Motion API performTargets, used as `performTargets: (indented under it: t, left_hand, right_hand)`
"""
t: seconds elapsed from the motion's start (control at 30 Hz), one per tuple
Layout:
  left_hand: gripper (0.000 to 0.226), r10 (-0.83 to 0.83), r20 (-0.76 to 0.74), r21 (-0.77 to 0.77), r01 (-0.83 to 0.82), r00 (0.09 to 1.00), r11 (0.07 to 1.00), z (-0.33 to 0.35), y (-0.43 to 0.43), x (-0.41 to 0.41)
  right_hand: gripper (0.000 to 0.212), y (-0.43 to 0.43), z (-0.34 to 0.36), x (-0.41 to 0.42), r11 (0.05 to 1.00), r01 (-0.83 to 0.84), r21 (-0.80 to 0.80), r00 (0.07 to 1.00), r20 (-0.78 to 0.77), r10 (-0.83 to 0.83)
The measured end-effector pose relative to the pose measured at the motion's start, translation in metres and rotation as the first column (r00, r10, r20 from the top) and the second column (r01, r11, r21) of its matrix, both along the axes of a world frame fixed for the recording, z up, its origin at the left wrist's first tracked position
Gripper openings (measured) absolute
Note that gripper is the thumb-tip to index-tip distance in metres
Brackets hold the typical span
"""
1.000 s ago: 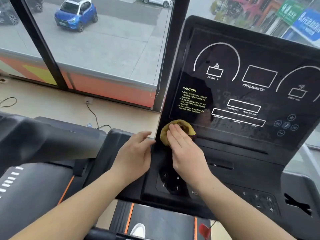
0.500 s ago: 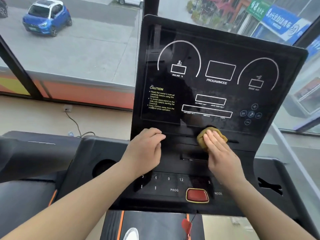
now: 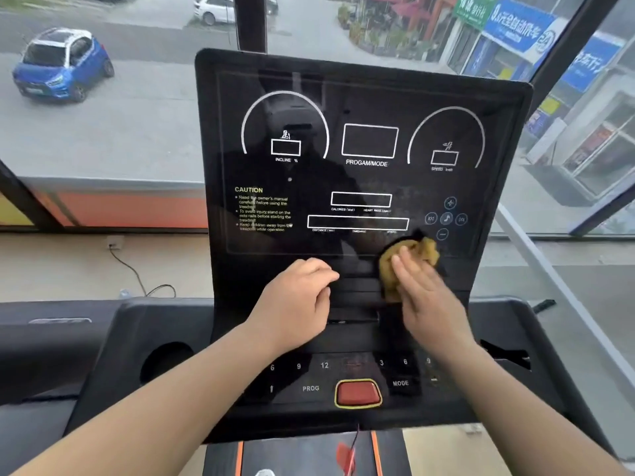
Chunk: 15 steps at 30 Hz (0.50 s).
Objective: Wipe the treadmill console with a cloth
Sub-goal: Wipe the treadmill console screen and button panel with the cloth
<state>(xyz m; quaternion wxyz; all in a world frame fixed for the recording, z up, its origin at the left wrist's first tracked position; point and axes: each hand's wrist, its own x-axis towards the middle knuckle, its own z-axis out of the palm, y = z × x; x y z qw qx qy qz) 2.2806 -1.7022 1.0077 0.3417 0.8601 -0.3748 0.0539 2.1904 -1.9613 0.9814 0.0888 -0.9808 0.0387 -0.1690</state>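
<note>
The black treadmill console (image 3: 364, 97) stands upright in the middle, with white dial outlines and yellow caution text on its glossy panel. A crumpled mustard-yellow cloth (image 3: 421, 252) lies against the panel's lower right edge, below the round media buttons. My right hand (image 3: 424, 297) presses flat on the cloth with straight fingers and is a little blurred. My left hand (image 3: 297, 304) rests with loosely curled fingers on the ledge under the panel, holding nothing.
A red stop button (image 3: 358, 393) with a yellow rim sits on the lower keypad, a red safety clip (image 3: 345, 455) hanging below it. A round cup holder (image 3: 165, 359) is at the left. Large windows behind show a street and a blue car (image 3: 58, 63).
My right hand has swept the cloth from the panel's lower left corner across to its lower right. My left hand moved from the console's left edge to the middle ledge. The view shifted right.
</note>
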Motion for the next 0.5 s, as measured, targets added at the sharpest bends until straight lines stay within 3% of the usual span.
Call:
performTargets:
  t: [0.07, 0.13, 0.27, 0.37, 0.43, 0.5]
  left_hand:
    - [0.03, 0.005, 0.004, -0.004, -0.005, 1.0, 1.0, 0.001, -0.006, 0.002]
    - [0.03, 0.01, 0.01, -0.001, -0.01, 1.0, 1.0, 0.001, -0.011, 0.004]
    - [0.03, 0.022, 0.002, 0.0, -0.022, 1.0, 1.0, 0.002, -0.007, 0.006]
    - [0.029, 0.032, 0.016, 0.012, -0.032, 0.999, 0.999, 0.005, 0.011, 0.01]
    - [0.027, 0.077, 0.023, -0.015, -0.076, 0.997, 0.997, 0.005, 0.028, 0.013]
    - [0.026, 0.144, 0.015, -0.038, -0.144, 0.989, 0.989, 0.002, 0.048, 0.016]
  right_hand:
    - [0.056, -0.023, 0.009, -0.007, 0.949, 0.246, 0.199, 0.969, -0.016, -0.248]
    - [0.059, -0.022, 0.015, 0.0, 0.861, 0.384, 0.334, 0.92, -0.056, -0.388]
    - [0.064, 0.025, 0.019, 0.033, 0.741, 0.39, 0.547, 0.89, -0.017, -0.456]
    - [0.07, 0.077, 0.023, 0.057, 0.821, 0.233, 0.522, 0.947, 0.072, -0.314]
    - [0.07, 0.113, 0.026, 0.068, 0.916, 0.047, 0.399, 0.991, 0.093, -0.092]
    - [0.069, 0.137, 0.026, 0.072, 0.954, -0.15, 0.261, 0.989, 0.047, 0.142]
